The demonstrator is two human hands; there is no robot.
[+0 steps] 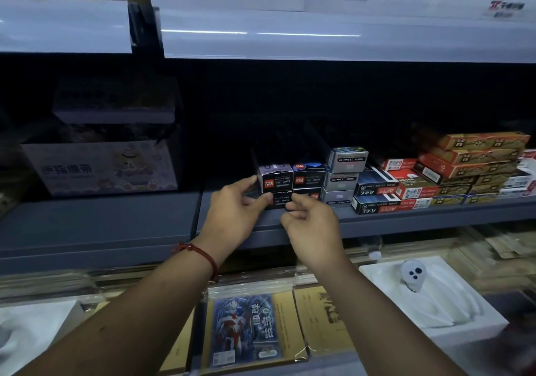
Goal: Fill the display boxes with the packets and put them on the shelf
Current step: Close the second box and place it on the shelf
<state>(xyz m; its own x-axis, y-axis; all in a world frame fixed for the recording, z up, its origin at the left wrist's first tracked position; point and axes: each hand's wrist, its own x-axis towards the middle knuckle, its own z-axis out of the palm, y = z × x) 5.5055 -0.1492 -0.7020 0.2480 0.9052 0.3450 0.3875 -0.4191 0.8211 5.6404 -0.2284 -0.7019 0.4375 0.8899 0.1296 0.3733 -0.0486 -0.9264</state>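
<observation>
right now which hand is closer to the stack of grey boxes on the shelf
Right. The right hand is just below and left of the grey boxes; the left hand is farther left, holding the black boxes beside them.

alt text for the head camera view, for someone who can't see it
Two bare hands meet at a two-by-two stack of small dark boxes on a dim grey shelf, the left hand gripping its left side, the right hand curled at its lower front. More stacked boxes sit to the right.
</observation>
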